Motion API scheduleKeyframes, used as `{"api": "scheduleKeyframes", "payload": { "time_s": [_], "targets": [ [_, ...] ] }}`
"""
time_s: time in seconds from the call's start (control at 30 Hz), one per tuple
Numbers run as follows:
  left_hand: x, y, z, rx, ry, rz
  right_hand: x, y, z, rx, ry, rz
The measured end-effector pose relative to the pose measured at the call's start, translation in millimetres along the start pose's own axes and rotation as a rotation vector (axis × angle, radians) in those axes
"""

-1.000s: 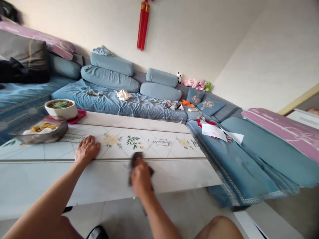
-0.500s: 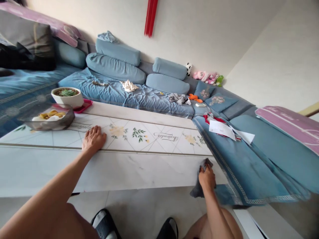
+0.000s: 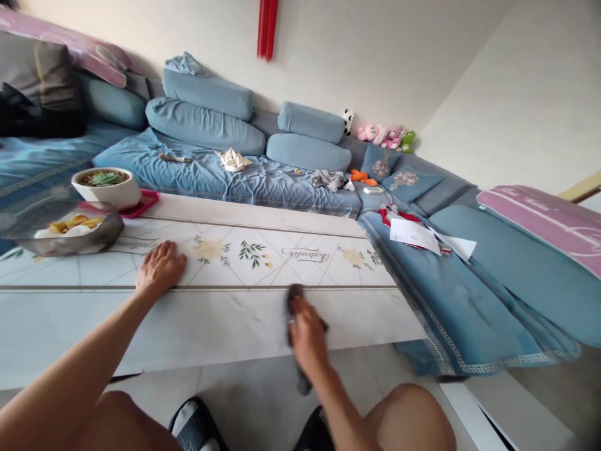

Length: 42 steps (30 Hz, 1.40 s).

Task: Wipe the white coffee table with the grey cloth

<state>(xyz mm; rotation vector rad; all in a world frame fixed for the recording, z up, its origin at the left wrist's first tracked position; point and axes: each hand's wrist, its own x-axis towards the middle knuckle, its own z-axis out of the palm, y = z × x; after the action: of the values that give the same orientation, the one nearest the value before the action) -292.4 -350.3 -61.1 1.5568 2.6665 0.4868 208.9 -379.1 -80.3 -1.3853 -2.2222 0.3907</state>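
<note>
My right hand (image 3: 306,332) is shut on a dark grey cloth (image 3: 295,300), pressing it to the near part of a white marble-patterned table (image 3: 211,319). The hand is blurred by motion, and a strip of the cloth (image 3: 304,381) hangs below it past the table's front edge. My left hand (image 3: 161,268) lies flat on the tabletop, holding nothing, with its fingers slightly apart. It is nearest to a printed floral band on the table and a glass bowl of yellow food (image 3: 66,239).
A white bowl with a succulent (image 3: 104,186) stands on a red tray (image 3: 145,202) at the table's far left. Beyond the table is a blue sectional sofa (image 3: 263,188) with cushions, papers, and plush toys. Below lie a tiled floor (image 3: 244,382) and my knees.
My right hand and the cloth have swept right along the table, then back left to near its middle. My left hand has stayed in place on the tabletop.
</note>
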Motion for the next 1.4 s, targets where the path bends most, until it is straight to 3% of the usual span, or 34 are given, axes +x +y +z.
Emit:
{"api": "scheduleKeyframes", "payload": {
  "time_s": [0.07,0.1,0.17,0.2,0.27,0.43,0.5,0.53,0.6,0.73,0.8,0.83,0.87,0.93,1.07,1.13,1.17,1.23,1.4],
  "targets": [
    [1.0,-2.0,5.3,-0.022,0.024,0.003,4.9,82.0,-67.4,-0.098,0.135,0.285],
    [1.4,-2.6,7.4,-0.033,0.033,0.003,9.9,111.6,-95.7,-0.146,0.179,0.381],
    [2.0,-2.7,9.9,-0.045,0.047,0.009,22.0,136.4,-126.3,-0.234,0.250,0.509],
    [2.3,-2.2,10.1,-0.045,0.052,0.017,27.0,130.0,-124.8,-0.260,0.259,0.522],
    [2.4,-0.6,9.0,-0.039,0.065,0.022,30.1,82.2,-88.6,-0.260,0.219,0.435],
    [0.5,2.1,0.1,-0.031,0.036,-0.013,4.4,-110.4,71.9,-0.061,-0.062,-0.127],
    [0.0,1.1,-2.7,-0.034,0.017,-0.011,-5.4,-137.2,98.4,0.011,-0.107,-0.237],
    [-0.1,0.1,-3.2,-0.032,0.012,-0.007,-9.4,-129.7,96.9,0.024,-0.092,-0.254],
    [0.3,-2.4,-1.6,-0.023,0.008,0.005,-16.1,-77.7,66.4,-0.002,-0.005,-0.219],
    [1.7,-5.4,7.9,-0.012,0.030,0.028,-22.2,77.1,-53.1,-0.123,0.195,-0.001],
    [2.1,-4.0,11.6,-0.019,0.062,0.015,-18.3,120.0,-96.7,-0.222,0.257,0.136],
    [2.2,-2.7,12.3,-0.027,0.076,0.008,-15.4,124.6,-105.1,-0.277,0.272,0.191],
    [2.2,-1.3,12.4,-0.037,0.085,0.001,-12.9,117.4,-103.1,-0.324,0.271,0.224],
    [1.6,1.5,10.7,-0.047,0.087,-0.003,-10.9,71.8,-71.0,-0.358,0.206,0.187],
    [-0.4,3.5,3.9,-0.031,0.070,-0.010,-15.1,-68.6,32.9,-0.249,-0.055,-0.139],
    [-1.1,2.9,0.9,-0.036,0.043,-0.014,-14.6,-108.0,56.0,-0.236,-0.133,-0.233],
    [-1.2,2.5,0.1,-0.039,0.031,-0.014,-13.6,-111.0,54.0,-0.252,-0.151,-0.238],
    [-1.2,1.6,0.2,-0.037,0.031,-0.013,-11.6,-83.5,24.5,-0.326,-0.152,-0.166],
    [0.5,-0.3,7.4,-0.025,0.067,0.009,2.4,52.1,-105.0,-0.628,-0.110,0.243]
  ]
}}
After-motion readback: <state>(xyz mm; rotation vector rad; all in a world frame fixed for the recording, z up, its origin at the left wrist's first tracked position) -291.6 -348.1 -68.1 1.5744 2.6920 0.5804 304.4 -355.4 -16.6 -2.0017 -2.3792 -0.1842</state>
